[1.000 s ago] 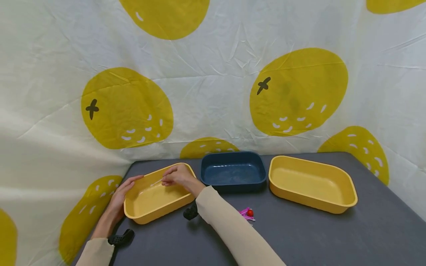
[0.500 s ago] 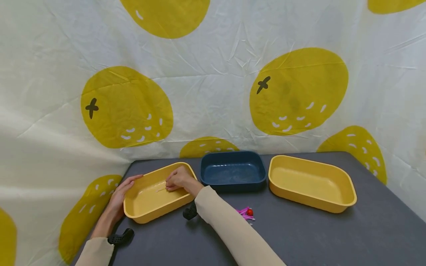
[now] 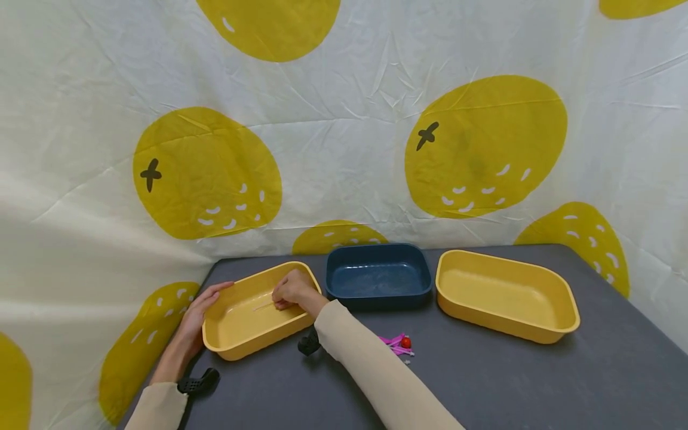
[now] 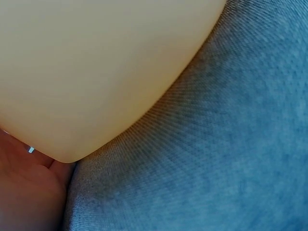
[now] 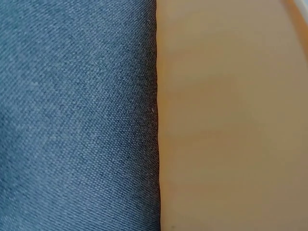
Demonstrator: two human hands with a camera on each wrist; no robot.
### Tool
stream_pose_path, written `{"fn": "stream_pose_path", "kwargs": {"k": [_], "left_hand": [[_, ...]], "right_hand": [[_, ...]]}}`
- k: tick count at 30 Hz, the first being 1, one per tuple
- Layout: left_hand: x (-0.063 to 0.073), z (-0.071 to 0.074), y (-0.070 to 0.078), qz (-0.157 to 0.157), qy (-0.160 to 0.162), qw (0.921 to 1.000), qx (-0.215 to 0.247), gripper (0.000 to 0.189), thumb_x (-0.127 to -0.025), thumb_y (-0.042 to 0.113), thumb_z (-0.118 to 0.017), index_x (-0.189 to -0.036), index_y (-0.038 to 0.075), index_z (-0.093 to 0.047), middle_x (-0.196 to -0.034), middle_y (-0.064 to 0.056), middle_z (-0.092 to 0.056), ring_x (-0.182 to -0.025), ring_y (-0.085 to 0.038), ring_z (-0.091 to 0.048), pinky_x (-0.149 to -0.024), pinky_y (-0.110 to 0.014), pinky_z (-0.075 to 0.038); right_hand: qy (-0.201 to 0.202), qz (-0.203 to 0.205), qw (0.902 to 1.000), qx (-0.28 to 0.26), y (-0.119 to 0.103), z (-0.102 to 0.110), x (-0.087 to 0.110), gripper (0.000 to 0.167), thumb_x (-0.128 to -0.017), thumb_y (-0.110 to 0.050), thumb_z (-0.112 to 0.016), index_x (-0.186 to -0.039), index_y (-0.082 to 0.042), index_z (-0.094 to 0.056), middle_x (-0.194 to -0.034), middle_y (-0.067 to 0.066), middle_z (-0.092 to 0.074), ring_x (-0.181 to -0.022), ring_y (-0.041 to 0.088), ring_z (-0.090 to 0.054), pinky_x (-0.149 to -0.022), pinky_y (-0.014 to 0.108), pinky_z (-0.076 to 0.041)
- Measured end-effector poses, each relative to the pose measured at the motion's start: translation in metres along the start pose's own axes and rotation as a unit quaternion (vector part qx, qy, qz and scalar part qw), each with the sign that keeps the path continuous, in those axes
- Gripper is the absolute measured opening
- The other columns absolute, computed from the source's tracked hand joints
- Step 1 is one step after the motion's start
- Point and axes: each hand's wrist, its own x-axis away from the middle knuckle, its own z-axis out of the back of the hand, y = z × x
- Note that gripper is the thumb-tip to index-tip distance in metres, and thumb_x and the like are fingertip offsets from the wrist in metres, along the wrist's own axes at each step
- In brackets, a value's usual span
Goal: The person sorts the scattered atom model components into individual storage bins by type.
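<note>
My left hand point(image 3: 194, 316) lies along the outer left wall of the left yellow tray point(image 3: 236, 353), straight fingers resting at its rim. The left wrist view shows part of that hand point(image 4: 29, 192) beside the tray's wall point(image 4: 106, 62). Inside the tray, my right hand point(image 3: 294, 289) has its fingers curled low near the floor. They pinch the right end of a thin pale stick point(image 3: 262, 307), which points left; that end is hidden by the fingers. The right wrist view holds only the yellow tray's wall point(image 5: 231, 115) and the grey cloth point(image 5: 77, 115).
A dark blue tray point(image 3: 378, 294) stands to the right, and beyond it another yellow tray point(image 3: 494, 321). Several pink sticks point(image 3: 396, 342) and a red ball point(image 3: 405, 342) lie on the grey table point(image 3: 484, 382), partly behind my right sleeve. A patterned curtain point(image 3: 344, 167) hangs behind.
My right hand has lowered into the tray and shifted slightly right, the pale stick dropping with it to the tray floor. My left hand stays at the rim.
</note>
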Motion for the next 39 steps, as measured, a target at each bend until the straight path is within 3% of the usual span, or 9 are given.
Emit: {"fn": "stream_pose_path", "kwargs": {"k": [10, 17, 22, 26, 39], "left_hand": [[-0.0018, -0.0002, -0.0007, -0.006, 0.000, 1.0000, -0.001, 0.055, -0.114, 0.037, -0.035, -0.157, 0.004, -0.038, -0.140, 0.015, -0.053, -0.126, 0.001, -0.056, -0.101, -0.017, -0.050], [-0.0016, 0.0001, -0.0002, 0.004, 0.003, 0.9999, -0.012, 0.056, -0.113, 0.039, -0.035, -0.158, 0.005, -0.038, -0.143, 0.014, -0.051, -0.125, 0.002, -0.055, -0.101, -0.016, -0.050], [-0.0010, -0.0008, 0.0006, 0.011, 0.009, 0.9998, -0.015, 0.057, -0.113, 0.040, -0.035, -0.158, 0.006, -0.037, -0.147, 0.009, -0.047, -0.125, 0.002, -0.055, -0.101, -0.016, -0.049], [-0.0013, -0.0006, 0.0012, 0.010, 0.010, 0.9998, -0.017, 0.056, -0.113, 0.039, -0.034, -0.158, 0.005, -0.037, -0.146, 0.009, -0.048, -0.125, 0.002, -0.055, -0.101, -0.015, -0.049], [-0.0002, -0.0012, 0.0039, 0.016, 0.014, 0.9996, -0.020, 0.056, -0.114, 0.039, -0.034, -0.158, 0.006, -0.037, -0.154, 0.000, -0.043, -0.126, 0.002, -0.054, -0.101, -0.014, -0.048]], "right_hand": [[-0.002, -0.005, 0.9999, 0.011, 0.0014, -0.0001, -0.0049, 0.007, -0.083, 0.005, -0.080, -0.078, 0.000, -0.078, -0.063, 0.010, -0.071, -0.049, 0.014, -0.064, -0.062, 0.032, -0.062], [0.005, -0.004, 0.9994, 0.034, 0.0006, -0.0001, -0.0061, 0.008, -0.083, 0.002, -0.081, -0.077, -0.002, -0.078, -0.066, 0.010, -0.073, -0.055, 0.017, -0.071, -0.063, 0.031, -0.062], [0.001, -0.003, 0.9998, 0.022, 0.0000, 0.0012, -0.0054, 0.003, -0.084, 0.004, -0.080, -0.083, 0.002, -0.078, -0.065, 0.007, -0.070, -0.057, 0.016, -0.072, -0.062, 0.030, -0.062], [-0.006, 0.000, 1.0000, 0.004, -0.0007, 0.0019, -0.0036, 0.007, -0.086, 0.006, -0.077, -0.092, 0.005, -0.079, -0.067, 0.005, -0.066, -0.059, 0.014, -0.071, -0.066, 0.029, -0.063], [-0.016, 0.009, 0.9998, 0.003, -0.0021, 0.0020, 0.0012, 0.008, -0.088, 0.004, -0.075, -0.095, 0.004, -0.079, -0.071, 0.006, -0.066, -0.062, 0.016, -0.069, -0.071, 0.032, -0.063]]}}
